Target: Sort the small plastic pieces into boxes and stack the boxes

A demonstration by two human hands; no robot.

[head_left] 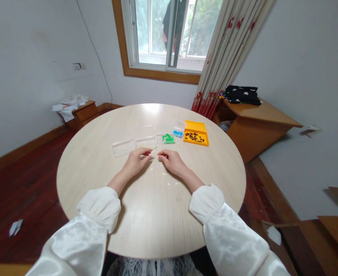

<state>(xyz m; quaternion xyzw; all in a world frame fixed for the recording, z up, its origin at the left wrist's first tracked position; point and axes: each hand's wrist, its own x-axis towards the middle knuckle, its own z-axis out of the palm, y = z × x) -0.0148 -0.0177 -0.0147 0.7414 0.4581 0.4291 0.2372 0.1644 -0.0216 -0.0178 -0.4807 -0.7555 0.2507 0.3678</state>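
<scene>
Over the middle of the table, my left hand (137, 158) has its thumb and fingertips brought close together in a pinch. Facing it across a narrow gap, my right hand (171, 159) pinches in the same way. Whatever is between the fingers of either hand is too small to make out. Several tiny pale yellow pieces (164, 174) lie scattered on the tabletop below and between the hands. Just beyond the left hand is a clear plastic box (154, 142) with a few yellow bits in it. Another clear tray (118, 151) sits to its left, holding one small pale piece.
Farther right stand a clear box with green pieces (168, 138), a small box of blue pieces (177, 133) and an open orange case (195, 125) with dark brown pieces. The round wooden table (154, 226) fills the centre. A wooden cabinet (261, 126) stands beyond its right edge.
</scene>
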